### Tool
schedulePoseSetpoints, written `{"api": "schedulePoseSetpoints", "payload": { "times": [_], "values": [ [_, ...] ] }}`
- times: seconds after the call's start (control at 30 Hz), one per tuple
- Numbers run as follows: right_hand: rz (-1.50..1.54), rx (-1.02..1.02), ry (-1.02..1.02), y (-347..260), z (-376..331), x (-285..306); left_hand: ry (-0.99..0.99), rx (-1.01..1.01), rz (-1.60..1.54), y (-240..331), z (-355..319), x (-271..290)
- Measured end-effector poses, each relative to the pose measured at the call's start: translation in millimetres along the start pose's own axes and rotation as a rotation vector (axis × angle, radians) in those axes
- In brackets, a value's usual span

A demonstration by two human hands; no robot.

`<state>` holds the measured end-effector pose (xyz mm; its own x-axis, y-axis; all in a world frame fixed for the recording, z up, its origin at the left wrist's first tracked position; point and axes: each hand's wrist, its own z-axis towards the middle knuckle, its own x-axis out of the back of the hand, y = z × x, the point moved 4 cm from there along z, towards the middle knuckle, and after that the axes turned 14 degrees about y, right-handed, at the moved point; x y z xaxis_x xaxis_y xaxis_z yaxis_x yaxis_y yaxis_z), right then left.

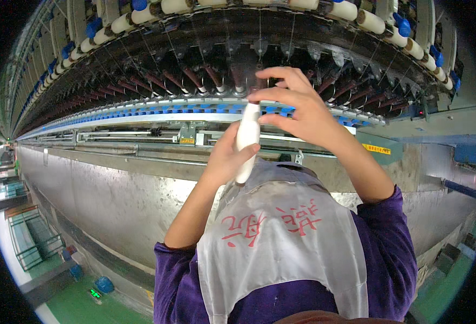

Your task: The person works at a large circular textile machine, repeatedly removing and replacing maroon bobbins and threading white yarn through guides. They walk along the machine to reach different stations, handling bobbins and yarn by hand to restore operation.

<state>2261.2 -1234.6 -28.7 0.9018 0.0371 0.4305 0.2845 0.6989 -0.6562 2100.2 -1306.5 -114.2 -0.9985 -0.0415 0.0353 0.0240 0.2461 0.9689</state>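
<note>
A slim, white, yarn-wound bobbin is held at a slant in front of my apron, its wider middle bulging slightly. My left hand is closed round its lower half, thumb across the front. At the upper end, the curved fingers and thumb of my right hand touch the bobbin; whether a thread end lies between them is too small to see. Just beyond stands the spinning frame's row of spindles with dark brown tubes. Part of that row is hidden behind my right hand.
White rovings or rollers with blue parts between them run along the top of the machine. A blue-and-white rail crosses below the spindles. Below it lies a metal panel. Green floor and a metal rack show at left.
</note>
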Motion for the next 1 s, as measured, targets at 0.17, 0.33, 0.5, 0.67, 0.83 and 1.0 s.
{"api": "schedulePoseSetpoints", "payload": {
  "times": [0.17, 0.33, 0.5, 0.67, 0.83, 1.0],
  "values": [
    [0.181, -0.164, -0.112, 21, -13, -9, -0.102, 0.066, 0.081, 8, -2, -10],
    [0.219, -0.223, 0.056, 26, -15, 11, -0.088, -0.131, 0.325, 11, 3, -19],
    [-0.029, 0.031, 0.165, 4, 46, 66, -0.145, -0.201, 0.423, 22, 10, -61],
    [-0.238, 0.397, -0.147, -30, 95, 88, -0.645, -0.245, 0.128, 64, -32, -164],
    [-0.019, 0.280, -0.354, 5, 54, 63, -1.267, -0.094, -0.397, 77, -77, -204],
    [0.455, -0.586, 0.029, 105, -56, 27, -1.022, -0.049, 0.182, 43, -12, -145]
  ]
}}
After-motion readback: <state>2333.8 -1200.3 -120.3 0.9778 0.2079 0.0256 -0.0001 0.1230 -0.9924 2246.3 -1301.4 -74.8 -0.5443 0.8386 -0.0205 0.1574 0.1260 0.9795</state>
